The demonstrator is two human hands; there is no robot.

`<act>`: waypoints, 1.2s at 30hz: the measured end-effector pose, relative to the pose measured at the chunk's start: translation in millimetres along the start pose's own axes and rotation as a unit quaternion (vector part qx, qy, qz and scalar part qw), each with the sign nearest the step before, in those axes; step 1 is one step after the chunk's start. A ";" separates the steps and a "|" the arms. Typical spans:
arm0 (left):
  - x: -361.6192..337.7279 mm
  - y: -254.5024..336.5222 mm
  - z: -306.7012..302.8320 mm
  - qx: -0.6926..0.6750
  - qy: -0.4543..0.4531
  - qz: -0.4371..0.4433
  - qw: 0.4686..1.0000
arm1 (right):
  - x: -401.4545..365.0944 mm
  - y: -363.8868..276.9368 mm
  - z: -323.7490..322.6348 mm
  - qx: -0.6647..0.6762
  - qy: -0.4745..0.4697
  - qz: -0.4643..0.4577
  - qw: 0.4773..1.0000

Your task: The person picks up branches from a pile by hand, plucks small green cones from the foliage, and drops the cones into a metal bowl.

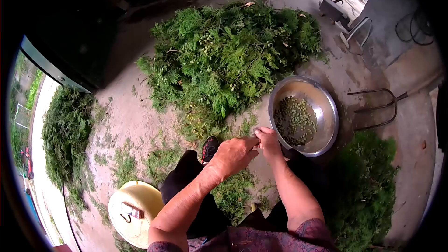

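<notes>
My left hand [235, 155] and my right hand [268, 143] meet in front of me, beside the rim of a wide metal basin [328, 112]. The fingers of both are closed in a pinch, tips close together. Whatever lies between them is too small to make out. Inside the basin, toward its left side, are many small round green cones [298, 120]. Beyond my hands spreads a large heap of cut green conifer branches [228, 56], with pale cones showing among the sprays.
A pitchfork head [394, 107] lies right of the basin. More conifer cuttings lie in a pile [67, 135] at left and another [368, 182] at lower right. A yellowish round stool [140, 226], with a small packet [133, 211] on top, stands by my left leg.
</notes>
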State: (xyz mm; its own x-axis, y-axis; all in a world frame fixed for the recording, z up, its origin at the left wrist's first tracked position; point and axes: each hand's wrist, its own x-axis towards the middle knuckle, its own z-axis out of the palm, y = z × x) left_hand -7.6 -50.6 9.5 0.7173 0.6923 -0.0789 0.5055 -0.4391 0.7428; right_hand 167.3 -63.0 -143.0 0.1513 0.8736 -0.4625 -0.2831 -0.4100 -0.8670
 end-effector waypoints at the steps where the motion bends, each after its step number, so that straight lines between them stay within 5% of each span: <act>1: 2.2 -7.2 5.7 0.012 0.026 0.011 1.000 | 12.7 0.4 2.2 0.029 0.015 0.017 0.999; 5: 2.7 -22.2 11.4 0.223 -0.003 0.053 0.973 | 83.2 0.2 7.4 0.138 0.057 0.092 0.985; 7: 2.9 -17.0 -1.1 0.175 0.016 0.134 0.975 | 118.5 0.3 11.0 0.184 0.075 0.095 0.975; 13: -0.5 -17.9 -31.3 0.205 -0.069 0.068 0.974 | 208.6 -12.3 25.4 0.184 0.126 0.037 0.974; 14: -14.4 -21.6 -27.3 0.129 -0.093 0.000 0.987 | 220.2 -18.3 26.2 0.116 0.148 0.020 0.982; 16: -14.0 -28.4 -33.1 0.171 -0.061 0.022 0.983 | 242.8 -39.1 24.9 -0.101 0.178 -0.050 0.978; 17: -12.1 -30.2 -37.1 0.174 -0.019 0.037 0.984 | 264.9 -41.6 14.5 -0.236 0.200 -0.102 0.945; 18: -12.0 -30.7 -39.3 0.152 -0.036 0.023 0.988 | 274.4 -56.3 11.0 -0.460 0.231 -0.183 0.837; 20: -14.3 -35.8 -39.8 0.138 -0.038 0.031 0.989 | 290.7 -92.0 13.5 -0.501 0.243 -0.218 0.802; 23: -17.6 -38.7 -36.5 0.094 -0.060 0.006 0.994 | 322.7 -131.6 14.9 -0.470 0.234 -0.242 0.816; 30: -21.3 -42.5 -30.6 0.088 -0.071 -0.011 0.994 | 363.4 -161.8 4.1 -0.578 0.174 -0.163 0.781; 36: -16.0 -38.0 -37.2 0.075 -0.066 0.002 0.995 | 310.5 -158.9 9.3 -0.773 0.174 -0.121 0.598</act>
State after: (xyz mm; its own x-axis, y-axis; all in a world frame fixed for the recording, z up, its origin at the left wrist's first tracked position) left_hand -56.1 -23.6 7.3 0.7711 0.6137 -0.1695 0.5613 -0.5298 0.6358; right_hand 250.4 275.9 -147.1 0.2748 0.9591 -0.0673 0.9601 -0.2700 0.0725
